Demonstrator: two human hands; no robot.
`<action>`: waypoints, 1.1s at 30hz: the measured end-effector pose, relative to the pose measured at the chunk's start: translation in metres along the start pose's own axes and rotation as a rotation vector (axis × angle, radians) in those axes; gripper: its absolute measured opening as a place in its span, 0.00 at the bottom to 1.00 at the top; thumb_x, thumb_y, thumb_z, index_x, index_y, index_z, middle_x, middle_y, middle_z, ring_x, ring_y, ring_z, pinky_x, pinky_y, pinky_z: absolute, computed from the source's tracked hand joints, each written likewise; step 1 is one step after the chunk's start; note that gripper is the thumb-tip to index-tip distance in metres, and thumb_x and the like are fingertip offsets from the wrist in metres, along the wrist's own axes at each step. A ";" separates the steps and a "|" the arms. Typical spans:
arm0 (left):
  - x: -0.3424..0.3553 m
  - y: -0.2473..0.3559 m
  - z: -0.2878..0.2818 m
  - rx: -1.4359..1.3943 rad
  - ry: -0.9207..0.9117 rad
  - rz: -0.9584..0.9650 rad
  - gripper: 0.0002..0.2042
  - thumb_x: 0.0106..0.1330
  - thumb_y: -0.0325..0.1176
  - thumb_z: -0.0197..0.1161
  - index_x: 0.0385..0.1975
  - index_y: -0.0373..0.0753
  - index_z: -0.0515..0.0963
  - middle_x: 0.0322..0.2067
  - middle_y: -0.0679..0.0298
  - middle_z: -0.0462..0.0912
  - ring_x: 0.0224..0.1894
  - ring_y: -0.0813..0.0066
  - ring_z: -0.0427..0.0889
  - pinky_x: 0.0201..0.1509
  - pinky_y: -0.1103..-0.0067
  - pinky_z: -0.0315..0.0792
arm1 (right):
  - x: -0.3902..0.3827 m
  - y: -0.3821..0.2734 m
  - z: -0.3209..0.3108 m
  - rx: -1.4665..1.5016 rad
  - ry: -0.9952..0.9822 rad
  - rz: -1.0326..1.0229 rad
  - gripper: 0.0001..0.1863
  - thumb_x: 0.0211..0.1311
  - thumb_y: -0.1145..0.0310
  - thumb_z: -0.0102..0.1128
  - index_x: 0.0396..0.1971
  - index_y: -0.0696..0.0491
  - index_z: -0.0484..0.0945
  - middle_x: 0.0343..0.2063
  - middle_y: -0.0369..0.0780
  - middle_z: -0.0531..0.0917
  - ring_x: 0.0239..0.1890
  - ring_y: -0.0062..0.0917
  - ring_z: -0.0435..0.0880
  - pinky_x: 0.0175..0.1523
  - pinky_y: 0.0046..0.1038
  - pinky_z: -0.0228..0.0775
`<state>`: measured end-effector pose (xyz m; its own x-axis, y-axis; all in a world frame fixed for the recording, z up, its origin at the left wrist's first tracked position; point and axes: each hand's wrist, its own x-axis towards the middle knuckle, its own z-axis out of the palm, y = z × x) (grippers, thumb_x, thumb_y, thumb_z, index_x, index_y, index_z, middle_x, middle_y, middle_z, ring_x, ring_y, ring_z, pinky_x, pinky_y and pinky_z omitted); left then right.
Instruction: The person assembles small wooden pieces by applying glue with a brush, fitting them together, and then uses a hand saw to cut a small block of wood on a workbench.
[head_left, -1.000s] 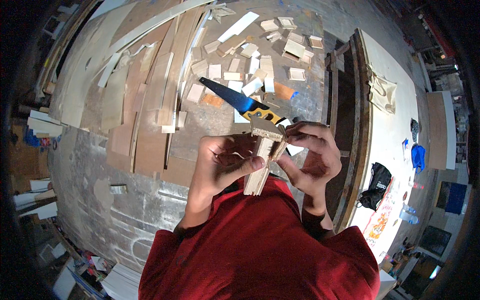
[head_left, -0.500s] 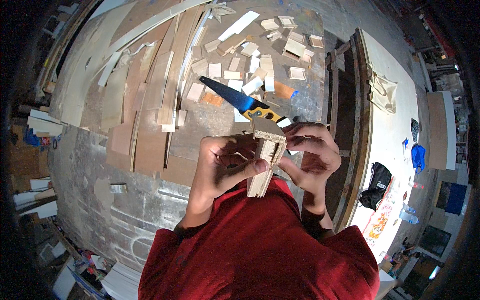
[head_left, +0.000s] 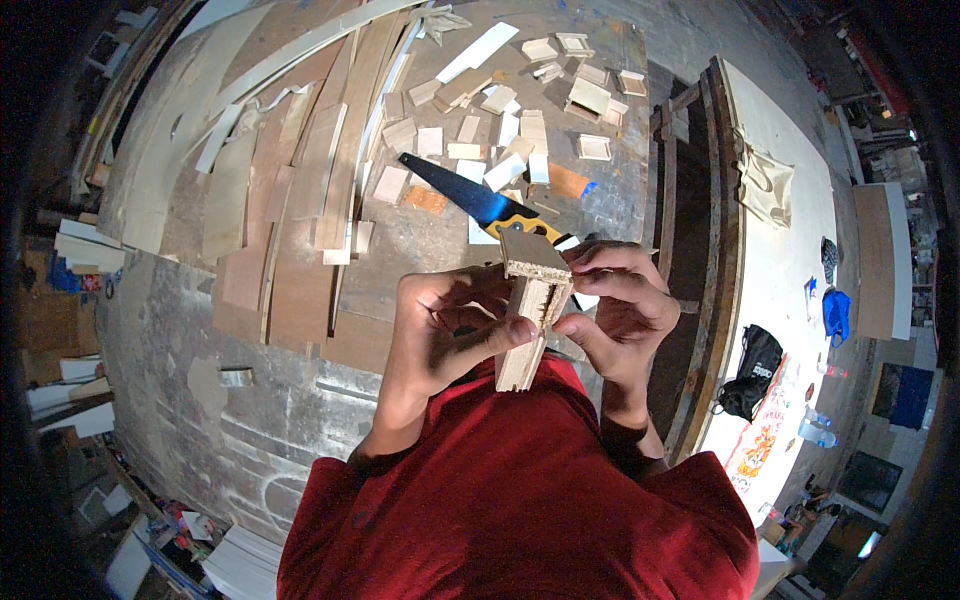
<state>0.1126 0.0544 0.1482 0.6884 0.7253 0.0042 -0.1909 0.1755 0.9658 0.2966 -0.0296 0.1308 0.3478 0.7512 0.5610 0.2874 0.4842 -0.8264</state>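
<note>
Close in front of my chest is a small wooden box piece (head_left: 524,355), put together from rough-edged boards with a flat piece across its top end. A dark gap runs down its right side. My left hand (head_left: 440,335) grips it from the left, thumb pressed on the front board and fingers behind, partly hidden. With thumb and fingertips, my right hand (head_left: 625,305) pinches its right edge near the top. Just beyond the piece lies a handsaw (head_left: 470,198) with a dark blade and yellow handle, partly covered by the wood.
Small wooden boxes and offcuts (head_left: 590,100) are scattered over the worktable (head_left: 400,240). Long boards and strips (head_left: 330,170) lie at the left. On the right, a pale table (head_left: 725,400) carries a cloth bag (head_left: 768,185) and a black pouch (head_left: 750,370). A tape roll (head_left: 237,377) sits at left.
The wooden piece has shifted very slightly to the left. My right fingers have moved a little along its edge, while my left hand keeps its grip.
</note>
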 end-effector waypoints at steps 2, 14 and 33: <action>0.001 -0.003 0.000 -0.034 -0.004 0.005 0.14 0.56 0.23 0.74 0.40 0.23 0.80 0.38 0.57 0.85 0.37 0.77 0.84 0.38 0.82 0.79 | -0.001 0.004 0.001 0.034 0.030 -0.028 0.20 0.38 0.73 0.82 0.36 0.58 0.86 0.40 0.45 0.84 0.42 0.29 0.84 0.51 0.29 0.75; 0.002 -0.005 0.000 -0.062 -0.006 -0.010 0.16 0.57 0.23 0.73 0.43 0.24 0.80 0.39 0.57 0.85 0.38 0.77 0.84 0.40 0.81 0.79 | 0.002 0.002 0.005 0.060 0.061 0.063 0.25 0.42 0.69 0.82 0.41 0.64 0.84 0.43 0.50 0.81 0.41 0.29 0.84 0.40 0.26 0.83; 0.010 -0.013 0.002 -0.102 0.007 -0.041 0.16 0.58 0.22 0.72 0.45 0.24 0.79 0.38 0.57 0.86 0.38 0.78 0.83 0.40 0.82 0.79 | 0.002 0.006 -0.001 -0.107 -0.009 0.002 0.24 0.46 0.64 0.79 0.39 0.64 0.84 0.39 0.49 0.84 0.35 0.26 0.86 0.37 0.24 0.82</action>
<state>0.1228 0.0579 0.1362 0.6926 0.7203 -0.0369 -0.2330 0.2719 0.9337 0.2999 -0.0253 0.1268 0.3410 0.7561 0.5586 0.3808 0.4322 -0.8174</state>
